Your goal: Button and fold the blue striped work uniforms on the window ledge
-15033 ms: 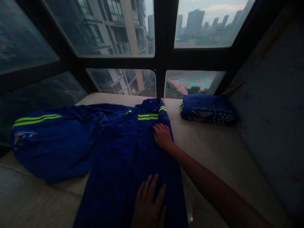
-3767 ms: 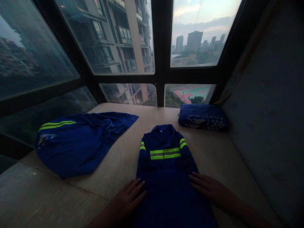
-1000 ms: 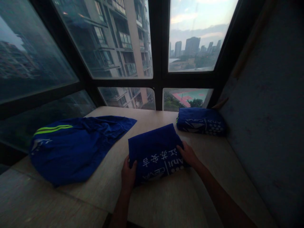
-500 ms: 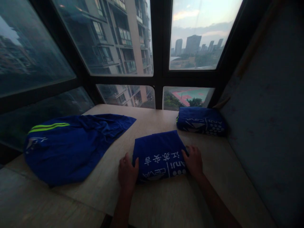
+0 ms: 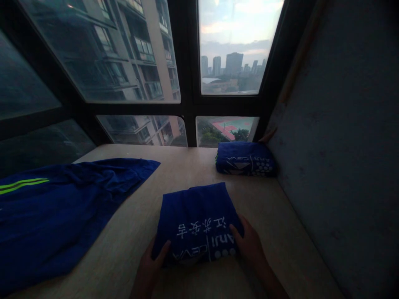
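Note:
A folded blue garment point(image 5: 193, 211) with white lettering lies on the pale surface in front of me. My left hand point(image 5: 152, 259) grips its left edge, thumb on top and the other fingers hidden at the side. At the right edge, my right hand point(image 5: 249, 241) holds it the same way, its thumb over the printed cloth. Another folded blue garment point(image 5: 246, 160) with similar print rests at the back right, beside the wall. To the left, a blue garment point(image 5: 71, 207) with yellow-green stripes is spread out, partly cut off by the view's edge.
Dark-framed windows point(image 5: 188, 83) rise behind the pale wooden surface point(image 5: 177, 166), with buildings outside. A grey wall point(image 5: 327, 166) bounds the right side.
The view has turned right, shifting the scene leftward. Both hands and the folded garment between them sit nearer to me, and both hands still grip its sides.

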Demonstrator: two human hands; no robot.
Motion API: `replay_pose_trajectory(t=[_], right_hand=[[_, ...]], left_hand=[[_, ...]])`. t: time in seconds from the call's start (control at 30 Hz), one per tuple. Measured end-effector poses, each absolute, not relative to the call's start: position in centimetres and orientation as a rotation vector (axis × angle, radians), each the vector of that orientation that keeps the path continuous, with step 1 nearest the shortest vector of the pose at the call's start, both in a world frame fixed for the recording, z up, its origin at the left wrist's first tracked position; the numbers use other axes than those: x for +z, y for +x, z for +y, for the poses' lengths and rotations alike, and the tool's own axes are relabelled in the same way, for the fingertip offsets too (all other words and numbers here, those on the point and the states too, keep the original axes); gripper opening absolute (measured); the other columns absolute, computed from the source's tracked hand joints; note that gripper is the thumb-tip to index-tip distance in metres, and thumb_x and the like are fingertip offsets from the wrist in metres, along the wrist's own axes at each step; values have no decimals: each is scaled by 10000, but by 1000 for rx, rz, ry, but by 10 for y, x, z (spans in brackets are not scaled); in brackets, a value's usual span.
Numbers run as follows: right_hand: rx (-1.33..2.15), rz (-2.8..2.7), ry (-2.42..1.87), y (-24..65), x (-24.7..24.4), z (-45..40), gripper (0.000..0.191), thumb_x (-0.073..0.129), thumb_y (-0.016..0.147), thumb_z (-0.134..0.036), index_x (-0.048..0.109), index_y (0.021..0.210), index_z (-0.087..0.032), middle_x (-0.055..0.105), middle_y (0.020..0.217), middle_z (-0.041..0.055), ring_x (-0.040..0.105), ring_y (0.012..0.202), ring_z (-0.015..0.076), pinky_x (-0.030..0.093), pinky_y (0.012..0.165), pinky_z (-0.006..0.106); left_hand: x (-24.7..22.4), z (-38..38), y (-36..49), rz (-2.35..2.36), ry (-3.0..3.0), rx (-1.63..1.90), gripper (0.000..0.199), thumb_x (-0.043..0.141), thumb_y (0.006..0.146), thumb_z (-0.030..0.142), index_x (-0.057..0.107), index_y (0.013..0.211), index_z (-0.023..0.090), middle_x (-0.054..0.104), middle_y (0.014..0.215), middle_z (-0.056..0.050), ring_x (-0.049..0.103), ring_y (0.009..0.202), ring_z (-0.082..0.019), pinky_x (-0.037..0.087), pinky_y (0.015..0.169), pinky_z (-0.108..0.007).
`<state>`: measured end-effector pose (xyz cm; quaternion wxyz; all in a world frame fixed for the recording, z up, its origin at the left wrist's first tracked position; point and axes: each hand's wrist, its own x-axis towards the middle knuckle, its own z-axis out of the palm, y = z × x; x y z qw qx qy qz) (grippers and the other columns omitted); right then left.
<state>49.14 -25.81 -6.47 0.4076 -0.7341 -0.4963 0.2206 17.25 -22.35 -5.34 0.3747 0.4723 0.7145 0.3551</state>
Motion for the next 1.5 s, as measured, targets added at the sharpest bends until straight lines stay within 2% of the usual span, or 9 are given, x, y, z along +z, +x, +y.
replay_pose_trajectory(t=[0.13,0.3,0.53,0.63,0.8,0.97,1.13,1.33,1.5], right_hand=[[507,-1212,-1797,500,-44,-255,463,457,927,-436,629,1293,-211,658,1292,107,615,1190,288,478,1024,443],[298,-1211,-1727,538,14,-233,484,459,929,-472,635,1290,-202,658,1290,114,613,1191,284,477,1022,426],[-216,-1087,-1714,653,94,-134,531,480,906,-430,541,1373,-184,622,1330,137,585,1206,282,440,1031,446],[-149,-1067,-1900,698,86,-80,521,460,905,-345,528,1379,-141,601,1353,155,571,1226,270,423,1043,406],[63,-1001,-2153,726,28,-38,411,492,853,-266,668,1169,-72,692,1118,236,658,1043,326,488,915,445],[-8,-985,-2109,735,12,-31,447,443,895,-285,615,1267,-108,647,1246,200,612,1139,301,447,987,440],[-173,-943,-2041,756,30,-26,456,413,929,-344,599,1287,-133,660,1209,182,640,1061,294,492,902,443],[-114,-1004,-2280,752,15,-41,423,491,873,-272,632,1186,-25,651,1142,278,622,1092,370,465,927,494],[-426,-1090,-2044,719,-4,-71,514,443,891,-282,485,1353,-62,501,1386,253,427,1331,339,344,1087,530]], left_hand=[[-33,-226,202,1828,1184,971,546,671,696,564,681,1103,201,689,1257,-107,603,1222,-346,459,1085,-497],[19,-201,252,1759,1254,1160,594,691,703,558,666,1184,210,715,1198,-71,663,1106,-329,540,983,-458],[86,-55,365,1308,1611,1642,535,688,805,441,607,1264,178,682,1233,-78,632,1136,-246,481,1030,-395],[73,11,418,1321,1591,1369,470,614,886,348,544,1303,142,655,1277,-124,628,1150,-216,486,994,-338],[13,56,459,1413,1596,1059,391,691,820,216,601,1170,66,710,1119,-222,685,1040,-305,512,912,-422],[3,63,463,1390,1727,1103,427,619,887,223,544,1294,122,634,1310,-178,586,1234,-273,428,1052,-394],[20,77,479,1275,1832,1161,496,619,905,234,491,1379,172,553,1431,-129,500,1331,-245,376,1111,-370],[-5,77,481,1347,1761,1043,411,644,881,267,574,1242,83,670,1217,-216,632,1149,-290,469,979,-397],[-29,50,434,1395,1771,1052,470,539,923,286,495,1337,68,655,1230,-205,663,1058,-229,499,933,-353]])
